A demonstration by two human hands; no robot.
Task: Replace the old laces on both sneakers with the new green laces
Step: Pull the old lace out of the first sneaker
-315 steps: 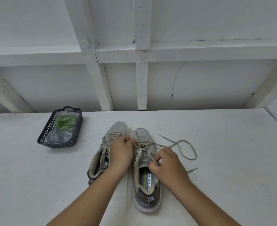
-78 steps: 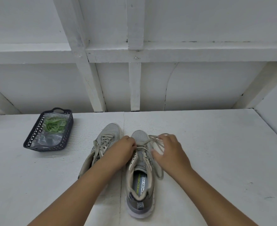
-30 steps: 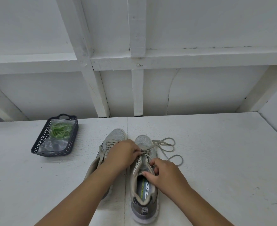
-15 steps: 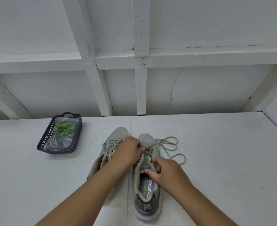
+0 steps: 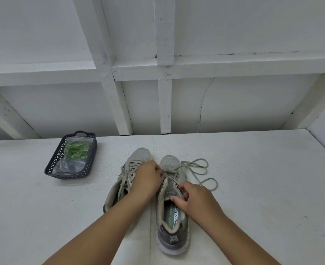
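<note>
Head view, looking down on a white surface backed by a white framed wall.

Item 1: right sneaker, grey, toe pointing away, heel nearest the camera, insole print readable inside. Its old lace is partly pulled out; loose loops lie on the surface just right of the toe, and the remaining lacing crosses the tongue near the toe.

Item 2: left sneaker, grey, just beside the right one, touching or nearly so, toe also pointing away. Its own lace is threaded through the eyelets. Its heel end is hidden under the left forearm.

Item 3: left hand, reaching across the left sneaker to the right one. Grip closed, fingertips pinching the old lace at the lower eyelets near the toe.

Item 4: right hand, resting over the right side of the right sneaker's opening. Grip closed, thumb and fingers curled at the upper eyelets beside the tongue; what exactly they pinch cannot be made out.

Item 5: dark mesh basket, well apart to the left, near the wall. Inside, a clear plastic bag holding the green laces, bundled at the far end.
</note>
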